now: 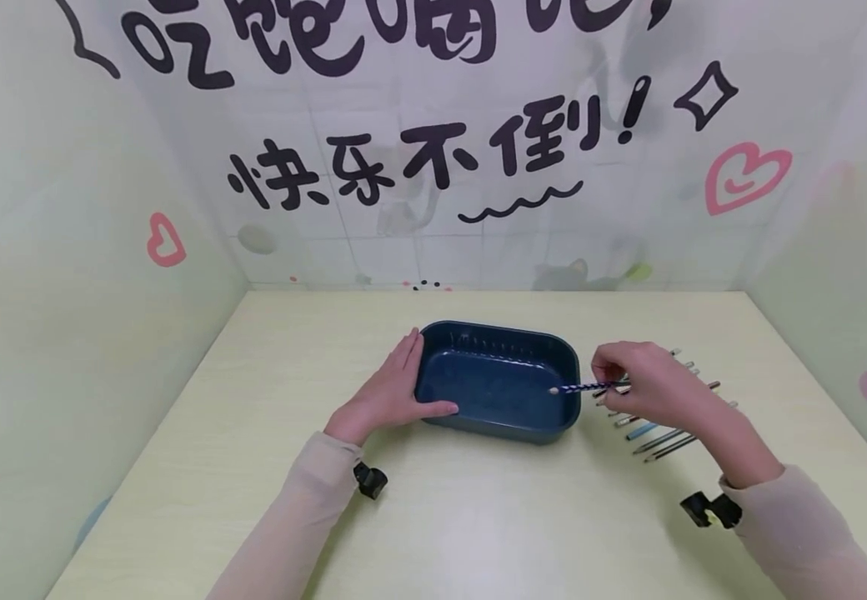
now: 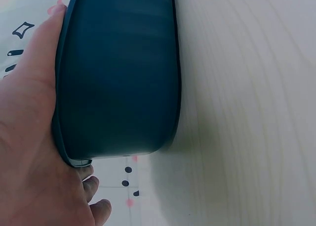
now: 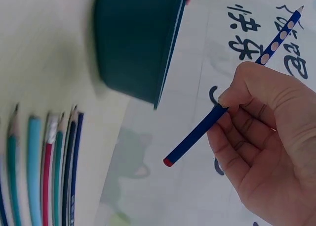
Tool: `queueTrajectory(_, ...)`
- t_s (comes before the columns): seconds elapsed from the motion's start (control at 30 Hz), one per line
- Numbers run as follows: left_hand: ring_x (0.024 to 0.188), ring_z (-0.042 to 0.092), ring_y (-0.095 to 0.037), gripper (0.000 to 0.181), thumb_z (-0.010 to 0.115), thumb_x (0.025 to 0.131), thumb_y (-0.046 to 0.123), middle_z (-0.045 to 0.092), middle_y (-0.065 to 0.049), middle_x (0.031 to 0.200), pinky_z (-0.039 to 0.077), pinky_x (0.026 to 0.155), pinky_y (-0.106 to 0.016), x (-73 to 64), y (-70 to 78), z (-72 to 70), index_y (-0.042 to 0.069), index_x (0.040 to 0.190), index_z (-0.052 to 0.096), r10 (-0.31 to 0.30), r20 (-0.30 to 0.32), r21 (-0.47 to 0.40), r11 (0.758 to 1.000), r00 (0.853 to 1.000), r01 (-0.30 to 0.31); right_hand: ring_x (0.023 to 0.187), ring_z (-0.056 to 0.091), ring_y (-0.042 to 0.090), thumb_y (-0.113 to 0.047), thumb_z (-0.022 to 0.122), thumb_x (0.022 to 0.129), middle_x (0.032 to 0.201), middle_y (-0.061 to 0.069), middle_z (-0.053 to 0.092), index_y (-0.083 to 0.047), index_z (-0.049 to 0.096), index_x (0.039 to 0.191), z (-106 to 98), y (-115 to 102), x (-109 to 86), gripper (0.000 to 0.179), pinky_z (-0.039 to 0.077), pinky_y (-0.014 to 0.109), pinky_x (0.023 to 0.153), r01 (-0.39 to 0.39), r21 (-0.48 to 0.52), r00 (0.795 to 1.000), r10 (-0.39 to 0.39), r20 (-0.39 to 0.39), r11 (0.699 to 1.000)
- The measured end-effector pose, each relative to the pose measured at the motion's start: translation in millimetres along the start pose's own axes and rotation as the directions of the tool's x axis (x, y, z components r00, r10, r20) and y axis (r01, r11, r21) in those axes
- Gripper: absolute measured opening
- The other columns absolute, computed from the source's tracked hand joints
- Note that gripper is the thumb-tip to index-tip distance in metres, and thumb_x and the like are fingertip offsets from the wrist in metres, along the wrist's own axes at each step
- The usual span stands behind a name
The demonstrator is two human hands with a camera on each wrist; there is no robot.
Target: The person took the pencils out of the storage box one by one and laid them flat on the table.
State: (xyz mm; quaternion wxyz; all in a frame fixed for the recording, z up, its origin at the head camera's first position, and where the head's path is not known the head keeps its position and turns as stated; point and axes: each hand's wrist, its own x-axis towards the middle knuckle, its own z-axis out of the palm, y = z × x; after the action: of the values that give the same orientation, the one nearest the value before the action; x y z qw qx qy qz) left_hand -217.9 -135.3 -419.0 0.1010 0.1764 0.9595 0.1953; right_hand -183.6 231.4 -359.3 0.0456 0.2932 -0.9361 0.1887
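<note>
A dark blue rectangular basin (image 1: pixel 497 429) stands on the table. My left hand (image 1: pixel 388 392) rests against its left end, fingers straight along the side and thumb stretched over the near rim. The left wrist view shows that hand (image 2: pixel 34 122) against the rim of the basin (image 2: pixel 118 77). My right hand (image 1: pixel 651 383) pinches a pencil (image 1: pixel 579 387) between thumb and fingers, its sharpened tip over the basin's right end. In the right wrist view this pencil (image 3: pixel 195 136) is dark blue with pale dots and a red end; the hand (image 3: pixel 276 137) holds it clear of the table.
Several pencils (image 1: pixel 659 446) lie side by side beneath and beside my right hand, to the right of the basin. A light blue one (image 3: pixel 34 166) is among them. A pale wall sheet with black lettering (image 1: pixel 433 154) rises behind the wooden table (image 1: pixel 291 350).
</note>
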Motion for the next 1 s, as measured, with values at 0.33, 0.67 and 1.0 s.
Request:
queueTrajectory(0.33, 0.158, 0.0, -0.028, 0.126, 0.069, 0.079, 0.071, -0.008, -0.01, 0.169, 0.017, 0.128, -0.045, -0.1, 1.3, -0.9, 0.005, 0.16, -0.003, -0.001, 0.01, -0.009, 1.0, 1.0, 0.001, 0.069, 0.046, 0.004, 0.006, 0.072, 0.065, 0.071, -0.015, 0.045, -0.021, 0.05, 0.074, -2, 28, -32.8, 0.036, 0.04, 0.028, 0.069, 0.03, -0.12, 0.997, -0.037, -0.064, 0.992)
queueTrajectory(0.67, 0.158, 0.0, -0.028, 0.126, 0.067, 0.079, 0.073, -0.009, -0.009, 0.169, 0.018, 0.127, -0.047, -2.4, -0.9, -1.8, 0.005, 0.16, -0.002, -0.011, 0.005, -0.02, 1.0, 1.0, 0.012, 0.071, 0.041, 0.003, 0.01, 0.073, 0.062, 0.071, -0.015, 0.045, -0.023, 0.048, 0.072, 3, 57, -61.1, 0.043, 0.036, 0.022, 0.06, 0.031, -0.158, 0.997, -0.042, -0.063, 0.987)
queueTrajectory(1.0, 0.158, -0.001, -0.027, 0.126, 0.068, 0.079, 0.071, -0.009, -0.009, 0.169, 0.016, 0.128, -0.046, -3.1, -0.4, -3.0, 0.006, 0.16, -0.003, -0.016, 0.014, -0.028, 0.999, 1.0, 0.016, 0.069, 0.037, 0.0, 0.01, 0.076, 0.064, 0.071, -0.016, 0.043, -0.023, 0.047, 0.073, 11, 76, -84.0, 0.044, 0.037, 0.022, 0.06, -0.031, -0.173, 0.999, 0.039, 0.038, 0.984)
